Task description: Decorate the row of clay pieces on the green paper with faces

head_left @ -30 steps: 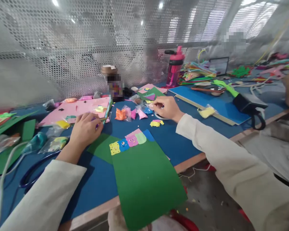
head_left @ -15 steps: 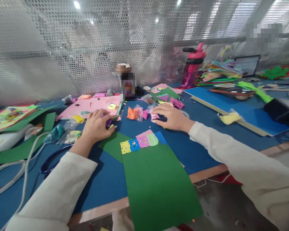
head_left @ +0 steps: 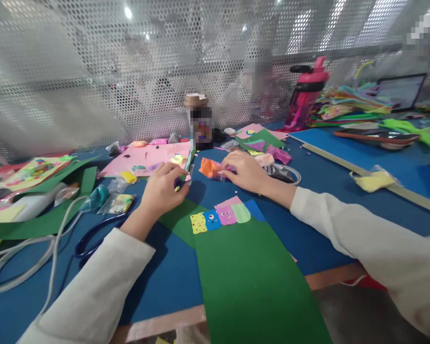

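Observation:
My left hand (head_left: 165,188) rests low over the table with its fingers curled around a dark purple lump (head_left: 177,182), mostly hidden beneath them. Beside its thumb lies a little yellow piece. My right hand (head_left: 243,171) pinches the clear end of a small bag of orange clay (head_left: 209,167); something pink shows under its fingers. In front of both hands, a long green paper sheet (head_left: 251,272) overhangs the table edge. Along its top sit yellow, blue, pink and pale green shapes (head_left: 227,215), some with eyes.
Pink paper (head_left: 139,160) with clay bits lies behind my left hand. A lidded cup (head_left: 197,114) and a pink bottle (head_left: 306,95) stand by the perforated metal screen. Blue-handled scissors (head_left: 93,239) and a white cable (head_left: 55,258) lie left; a blue board (head_left: 372,157) lies right.
My right hand has moved left, from the pink clay bag to the orange one. My left hand stays over the purple lump. The whole view has swung slightly left.

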